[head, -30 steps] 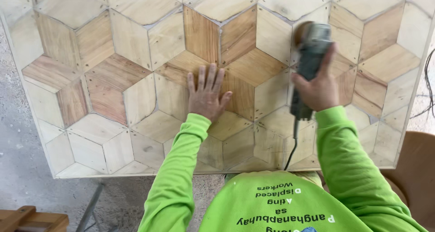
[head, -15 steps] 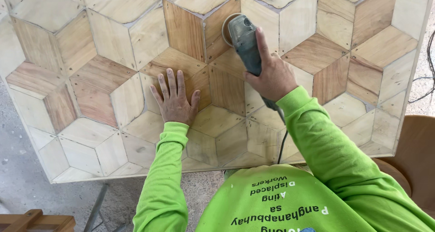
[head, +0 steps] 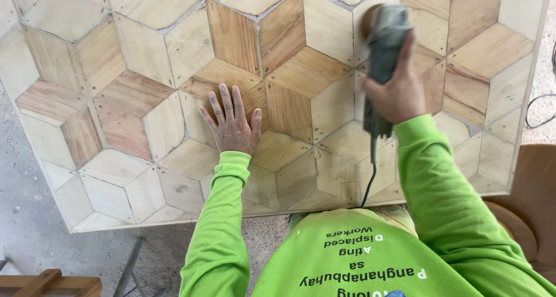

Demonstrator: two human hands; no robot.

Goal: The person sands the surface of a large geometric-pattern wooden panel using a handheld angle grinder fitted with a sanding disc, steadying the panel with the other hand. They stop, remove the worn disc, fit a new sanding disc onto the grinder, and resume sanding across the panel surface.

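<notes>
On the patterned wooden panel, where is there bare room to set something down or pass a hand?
Bare: the inlaid wooden panel's left half, from the flat left hand to its left edge, and its far right strip. Crowded: the upper middle right, where the right hand grips the grey power sander; its cord trails below.

Single head view, looking steeply down, close over tabletop (head: 145, 53).

A woodworking shop, seen from above. Large wooden panel (head: 145, 100) of pale and brown diamond pieces filling most of the frame, grey power sander (head: 383, 48) at upper right, rough dusty concrete floor (head: 35, 239) at lower left.
</notes>
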